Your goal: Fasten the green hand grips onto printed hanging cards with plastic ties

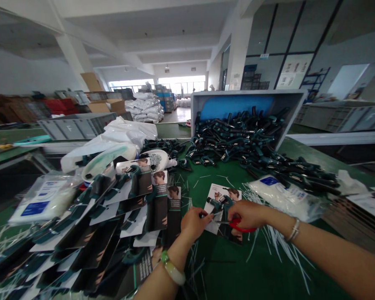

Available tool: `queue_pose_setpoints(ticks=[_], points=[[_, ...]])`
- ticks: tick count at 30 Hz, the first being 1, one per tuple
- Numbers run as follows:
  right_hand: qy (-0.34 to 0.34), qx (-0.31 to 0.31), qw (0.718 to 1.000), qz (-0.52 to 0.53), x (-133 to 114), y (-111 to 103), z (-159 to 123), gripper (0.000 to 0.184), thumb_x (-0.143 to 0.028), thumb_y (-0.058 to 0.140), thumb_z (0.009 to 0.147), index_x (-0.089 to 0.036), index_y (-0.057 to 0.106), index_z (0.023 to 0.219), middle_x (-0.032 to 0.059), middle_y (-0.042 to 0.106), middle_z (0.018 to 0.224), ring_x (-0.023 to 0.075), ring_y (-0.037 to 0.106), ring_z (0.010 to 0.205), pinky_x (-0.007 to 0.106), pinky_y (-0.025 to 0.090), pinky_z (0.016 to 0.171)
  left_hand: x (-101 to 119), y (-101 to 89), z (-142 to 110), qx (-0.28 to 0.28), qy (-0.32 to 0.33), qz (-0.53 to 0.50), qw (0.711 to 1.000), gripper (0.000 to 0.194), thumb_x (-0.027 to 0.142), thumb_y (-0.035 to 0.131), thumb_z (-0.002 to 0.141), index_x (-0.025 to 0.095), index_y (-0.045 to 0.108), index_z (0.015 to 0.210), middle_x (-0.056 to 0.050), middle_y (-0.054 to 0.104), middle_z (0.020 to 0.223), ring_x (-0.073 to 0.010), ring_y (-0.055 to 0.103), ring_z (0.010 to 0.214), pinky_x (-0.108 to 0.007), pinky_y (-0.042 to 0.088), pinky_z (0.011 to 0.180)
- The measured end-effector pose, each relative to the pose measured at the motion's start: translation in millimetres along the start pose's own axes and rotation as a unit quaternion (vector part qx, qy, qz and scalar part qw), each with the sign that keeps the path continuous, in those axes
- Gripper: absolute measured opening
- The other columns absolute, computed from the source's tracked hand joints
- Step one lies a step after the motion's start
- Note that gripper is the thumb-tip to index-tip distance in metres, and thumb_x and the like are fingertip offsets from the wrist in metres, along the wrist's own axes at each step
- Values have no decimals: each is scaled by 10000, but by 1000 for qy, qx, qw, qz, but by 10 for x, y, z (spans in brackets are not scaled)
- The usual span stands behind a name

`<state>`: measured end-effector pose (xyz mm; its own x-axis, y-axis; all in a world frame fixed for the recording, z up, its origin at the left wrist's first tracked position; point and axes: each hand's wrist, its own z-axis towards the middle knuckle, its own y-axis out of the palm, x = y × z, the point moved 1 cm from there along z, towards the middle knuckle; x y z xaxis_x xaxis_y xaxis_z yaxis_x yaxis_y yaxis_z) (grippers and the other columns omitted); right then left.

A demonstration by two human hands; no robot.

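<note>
In front of me on the green table lies a printed cardboard card (212, 193) with a dark green hand tool (218, 203) on it, its handles spread apart. My right hand (248, 213) grips red-handled scissors (243, 226), their blades pointing left across the card's lower part. Close to the blade tips, my left hand (194, 223) has thumb and fingers pinched together at the card's left edge; what lies between them is too small to tell. Thin white plastic ties (268, 233) are scattered beside the card and under my right forearm.
Carded tools (156, 208) are stacked in overlapping rows at left. A tipped grey crate (246, 95) spills loose tools (234, 137) at the back. A bag of ties (281, 196) lies right, another bag (43, 196) far left. A white tub (156, 158) holds small metal parts.
</note>
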<state>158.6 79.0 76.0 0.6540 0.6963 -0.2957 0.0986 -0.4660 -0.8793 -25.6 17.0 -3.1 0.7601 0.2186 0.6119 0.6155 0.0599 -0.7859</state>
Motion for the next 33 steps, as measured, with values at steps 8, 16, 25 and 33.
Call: queue_pose_setpoints(ticks=[8,16,25,33], points=[[-16,-64,998,25,63,-70,262,495,-461,717,534,-172,694,936,15,645,748,124,538,622,193,376,541,-52,-22,50,-18,33,-6,999,348,550,540,709,262,692,832,-24,628,934,-166,582,834,-227,387,656],[-67,-96,992,40,100,-136,395,437,-447,734,510,-176,707,852,-38,562,606,79,445,521,178,334,474,-69,-27,77,-21,32,-34,999,363,551,550,697,242,708,800,-38,668,854,-186,598,788,-233,363,594],[-63,-45,981,180,314,40,44,492,-508,668,594,-150,665,932,-29,565,587,85,464,504,187,348,477,-94,-20,67,5,53,-27,998,374,499,443,796,225,687,860,-54,651,865,-183,588,814,-248,385,660],[267,282,921,-37,1544,-39,-704,362,-364,518,763,-138,629,1024,139,661,883,264,607,800,352,438,692,20,-145,-72,64,176,-81,979,187,339,657,677,191,638,789,-52,618,898,-189,555,873,-285,420,769]])
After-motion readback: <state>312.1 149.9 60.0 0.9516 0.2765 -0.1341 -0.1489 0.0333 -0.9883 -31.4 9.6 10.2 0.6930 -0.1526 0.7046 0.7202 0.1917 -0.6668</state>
